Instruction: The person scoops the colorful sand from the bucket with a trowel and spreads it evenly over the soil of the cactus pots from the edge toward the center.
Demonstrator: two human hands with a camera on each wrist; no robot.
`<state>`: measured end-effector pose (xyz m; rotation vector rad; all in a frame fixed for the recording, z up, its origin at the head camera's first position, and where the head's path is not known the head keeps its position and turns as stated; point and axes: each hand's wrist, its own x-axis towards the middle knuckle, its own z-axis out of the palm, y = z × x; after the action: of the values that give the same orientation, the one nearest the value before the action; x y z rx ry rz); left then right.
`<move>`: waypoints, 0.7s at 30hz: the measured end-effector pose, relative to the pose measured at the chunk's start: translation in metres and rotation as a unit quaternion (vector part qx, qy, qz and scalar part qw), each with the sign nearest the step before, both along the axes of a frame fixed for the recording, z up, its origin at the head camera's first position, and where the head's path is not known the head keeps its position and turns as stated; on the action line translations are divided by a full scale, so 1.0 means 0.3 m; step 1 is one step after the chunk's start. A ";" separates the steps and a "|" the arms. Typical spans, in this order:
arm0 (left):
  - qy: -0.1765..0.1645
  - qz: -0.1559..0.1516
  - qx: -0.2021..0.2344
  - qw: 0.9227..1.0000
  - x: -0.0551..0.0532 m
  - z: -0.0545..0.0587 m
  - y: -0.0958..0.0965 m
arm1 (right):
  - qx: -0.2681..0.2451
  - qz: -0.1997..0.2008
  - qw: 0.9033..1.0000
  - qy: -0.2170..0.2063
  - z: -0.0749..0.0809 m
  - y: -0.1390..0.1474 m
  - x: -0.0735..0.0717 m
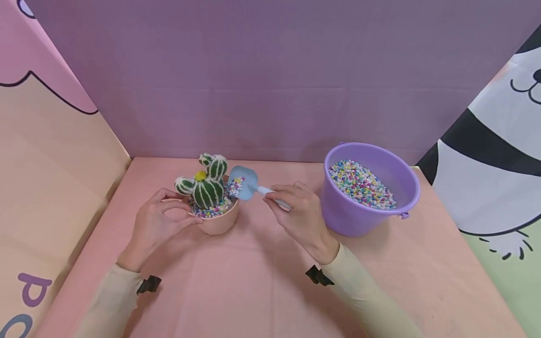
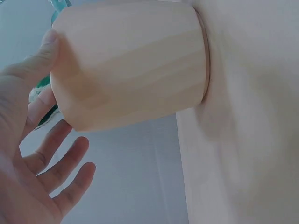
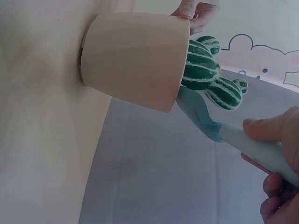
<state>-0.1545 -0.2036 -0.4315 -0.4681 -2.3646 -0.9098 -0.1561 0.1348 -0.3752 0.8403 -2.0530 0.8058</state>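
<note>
A toy cactus (image 1: 208, 191) with white stripes and a yellow flower stands in a peach flower pot (image 1: 217, 225). Colourful beads (image 1: 215, 210) lie around its base. At the pot's left side, my left hand (image 1: 154, 225) grips the rim with thumb and fingertips; its other fingers spread loose in the left wrist view. My right hand (image 1: 301, 211) holds a small toy shovel by its pale handle (image 3: 254, 148). The shovel's blue blade (image 1: 250, 180) tilts over the pot's right rim, with some beads (image 1: 235, 186) at its tip.
To the right stands a purple bucket (image 1: 348, 218) partly filled with the same kind of beads (image 1: 359, 185). A pink cloth (image 1: 245, 291) covers the table. A purple backdrop (image 1: 270, 84) rises behind, and printed panels flank both sides.
</note>
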 end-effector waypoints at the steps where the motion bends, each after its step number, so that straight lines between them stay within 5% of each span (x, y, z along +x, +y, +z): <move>1: -0.005 0.000 0.001 1.000 0.000 0.001 -0.002 | 0.001 -0.001 1.000 0.004 0.000 -0.001 0.000; 8: -0.031 -0.017 -0.001 0.999 -0.005 -0.003 -0.026 | 0.010 -0.004 1.000 0.019 -0.001 -0.005 0.002; 21: -0.009 0.002 -0.004 1.000 -0.011 -0.009 -0.016 | 0.024 -0.006 1.000 0.013 0.004 -0.003 0.013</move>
<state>-0.1577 -0.2085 -0.4343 -0.4602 -2.3853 -0.9058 -0.1522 0.1339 -0.3741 0.8605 -2.0596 0.7384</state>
